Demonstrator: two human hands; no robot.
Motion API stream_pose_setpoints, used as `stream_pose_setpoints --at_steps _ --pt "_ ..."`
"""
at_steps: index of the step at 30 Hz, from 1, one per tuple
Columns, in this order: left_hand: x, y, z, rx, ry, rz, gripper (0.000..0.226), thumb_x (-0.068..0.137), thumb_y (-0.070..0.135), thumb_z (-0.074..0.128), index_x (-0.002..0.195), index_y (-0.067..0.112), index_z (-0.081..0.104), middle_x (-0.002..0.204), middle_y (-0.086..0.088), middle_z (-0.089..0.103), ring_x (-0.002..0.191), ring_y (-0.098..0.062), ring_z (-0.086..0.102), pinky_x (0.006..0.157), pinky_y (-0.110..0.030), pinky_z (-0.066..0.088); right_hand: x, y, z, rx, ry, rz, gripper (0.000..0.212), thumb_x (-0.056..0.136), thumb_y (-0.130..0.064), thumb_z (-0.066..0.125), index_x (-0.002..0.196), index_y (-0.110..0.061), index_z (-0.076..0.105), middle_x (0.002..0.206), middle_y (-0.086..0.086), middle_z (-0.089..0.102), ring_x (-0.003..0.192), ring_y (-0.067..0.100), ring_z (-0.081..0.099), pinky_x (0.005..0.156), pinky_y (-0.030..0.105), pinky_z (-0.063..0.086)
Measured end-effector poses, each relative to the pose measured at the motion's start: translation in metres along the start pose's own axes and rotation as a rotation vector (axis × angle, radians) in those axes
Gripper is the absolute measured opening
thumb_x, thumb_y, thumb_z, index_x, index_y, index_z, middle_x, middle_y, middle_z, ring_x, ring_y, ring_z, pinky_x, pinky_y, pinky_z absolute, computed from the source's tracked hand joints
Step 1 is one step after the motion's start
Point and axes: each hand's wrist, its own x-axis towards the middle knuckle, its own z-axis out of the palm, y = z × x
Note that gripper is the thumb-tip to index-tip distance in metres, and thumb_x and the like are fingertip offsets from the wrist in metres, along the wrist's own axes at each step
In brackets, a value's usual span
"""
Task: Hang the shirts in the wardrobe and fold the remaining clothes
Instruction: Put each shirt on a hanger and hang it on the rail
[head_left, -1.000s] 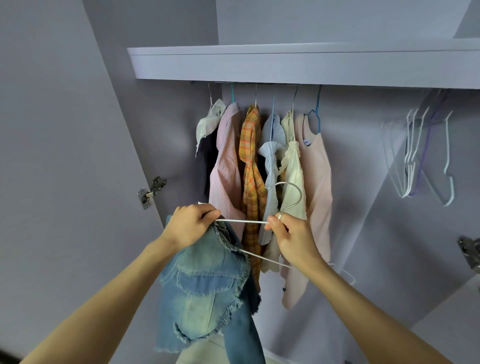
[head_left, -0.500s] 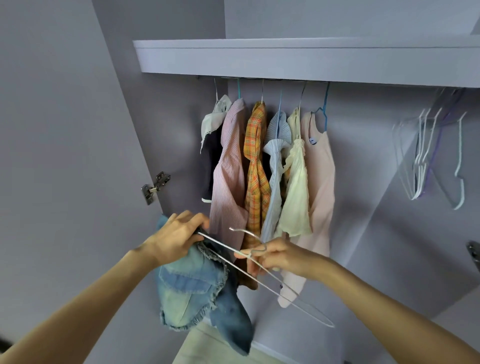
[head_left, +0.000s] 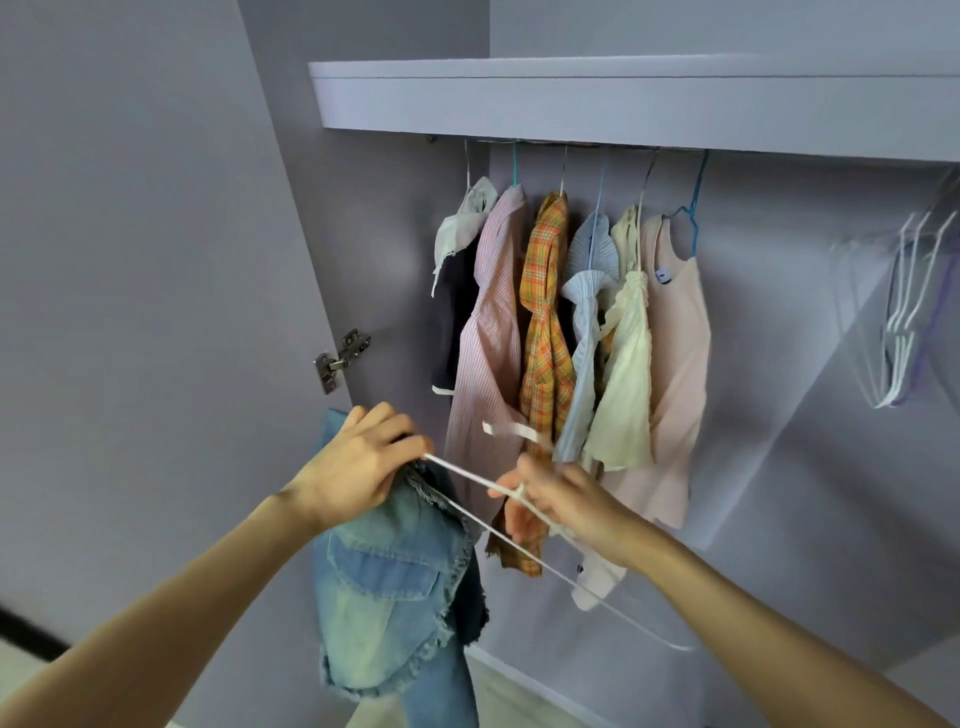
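Note:
A faded denim garment with frayed edges hangs from my left hand, which grips its top edge together with one end of a white wire hanger. My right hand pinches the hanger at its neck, and the hook points up and left. The hanger's far end reaches down to the right. Behind my hands, several shirts hang on the wardrobe rail: a pink striped shirt, an orange plaid shirt, a pale blue one, a cream one and a pink top.
A shelf spans the wardrobe above the rail. Several empty white and purple hangers hang at the far right. The open door stands to the left with a metal hinge. Light flooring shows below.
The hanger has tipped from level, hook up, to slanting down to the right. My right hand dropped and turned over the neck. The view shifted, bringing the shelf and shirts higher.

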Motion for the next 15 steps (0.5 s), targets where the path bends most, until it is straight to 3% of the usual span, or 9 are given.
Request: stream_pose_setpoints --at_steps 4,9,12,15 --pt "-0.008 0.004 0.002 0.125 -0.026 0.216 0.043 0.068 -0.001 0.035 0.087 0.015 0.070 0.084 -0.003 0.064 0.085 -0.019 0.041 0.072 -0.031 0.032 0.007 0.016 0.000 -0.326 0.031 -0.023 0.019 0.096 -0.014 0.048 0.097 -0.010 0.066 0.077 -0.008 0.065 0.072 0.003 0.062 0.069 0.015 0.049" --pt "-0.011 0.010 -0.003 0.224 0.071 0.385 0.048 0.080 -0.010 0.027 0.087 0.016 0.068 0.086 -0.004 0.066 0.089 -0.023 0.045 0.082 -0.037 0.039 0.028 0.017 0.023 -0.358 -0.083 0.022 0.020 0.092 -0.019 0.056 0.110 -0.015 0.064 0.084 -0.013 0.064 0.071 -0.007 0.060 0.067 0.011 0.046" --pt "-0.014 0.013 -0.008 0.224 0.142 0.380 0.056 0.096 -0.002 0.017 0.084 0.014 0.070 0.083 -0.005 0.067 0.088 -0.023 0.046 0.084 -0.037 0.040 0.041 0.019 0.050 -0.383 -0.040 -0.054 0.023 0.086 -0.023 0.063 0.107 -0.023 0.056 0.093 -0.011 0.061 0.087 0.004 0.060 0.077 0.019 0.047" --pt "-0.017 0.014 -0.009 0.213 0.174 0.353 0.050 0.099 0.000 0.023 0.084 0.012 0.069 0.084 -0.007 0.067 0.088 -0.023 0.047 0.083 -0.036 0.042 0.049 0.020 0.063 -0.449 0.094 -0.150 0.033 0.086 -0.020 0.061 0.117 -0.010 0.053 0.106 0.003 0.060 0.096 0.015 0.058 0.085 0.029 0.048"
